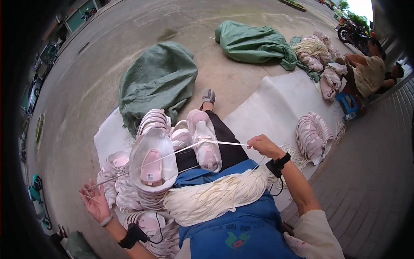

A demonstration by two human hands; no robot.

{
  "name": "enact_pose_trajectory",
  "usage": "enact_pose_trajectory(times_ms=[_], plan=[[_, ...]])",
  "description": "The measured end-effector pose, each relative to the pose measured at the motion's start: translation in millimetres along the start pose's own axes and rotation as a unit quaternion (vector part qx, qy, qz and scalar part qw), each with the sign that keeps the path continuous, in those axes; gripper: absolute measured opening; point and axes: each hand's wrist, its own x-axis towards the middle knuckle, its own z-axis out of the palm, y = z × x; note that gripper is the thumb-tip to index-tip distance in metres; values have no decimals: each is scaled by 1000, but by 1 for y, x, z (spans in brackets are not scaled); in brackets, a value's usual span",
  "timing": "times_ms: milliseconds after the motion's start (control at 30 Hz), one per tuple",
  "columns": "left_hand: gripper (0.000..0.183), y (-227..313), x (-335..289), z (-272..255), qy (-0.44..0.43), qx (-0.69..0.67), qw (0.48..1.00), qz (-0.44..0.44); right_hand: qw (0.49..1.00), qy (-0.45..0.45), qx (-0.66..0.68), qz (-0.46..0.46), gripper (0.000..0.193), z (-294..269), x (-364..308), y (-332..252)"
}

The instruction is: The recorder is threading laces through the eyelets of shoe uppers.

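A pink and white shoe upper (206, 156) lies on my thigh, toe pointing away, with a white shoelace (226, 142) running through its eyelets. My right hand (266, 146) is closed, pinching one length of the lace and drawing it out to the right. Far out to the left, my left hand (95, 205) has its fingers spread, with the other length caught across them and stretched straight. A thick bundle of cream laces (220, 194) rests across my lap on a blue apron (241, 224).
Stacked pink and white uppers (152, 166) stand to my left. More uppers (314, 136) lie on the white sheet (276, 103) at right. Two green sacks (157, 80) lie ahead. Another person (366, 73) sits at far right beside a heap of uppers and laces (314, 49).
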Motion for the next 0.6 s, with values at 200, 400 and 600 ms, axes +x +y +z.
enact_pose_trajectory(times_ms=[200, 400, 600], plan=[[27, -17, -2, 26, 117, 73, 989, 61, 998, -24, -60, -7, 25, 13, 8, 8], [18, -167, 41, 114, 115, 397, 893, -175, 950, 29, -274, -147, 21, 26, 29, 30], [18, -306, 68, 110, -213, 718, 659, -60, 902, 40, -396, -168, 20, 26, 25, 29]])
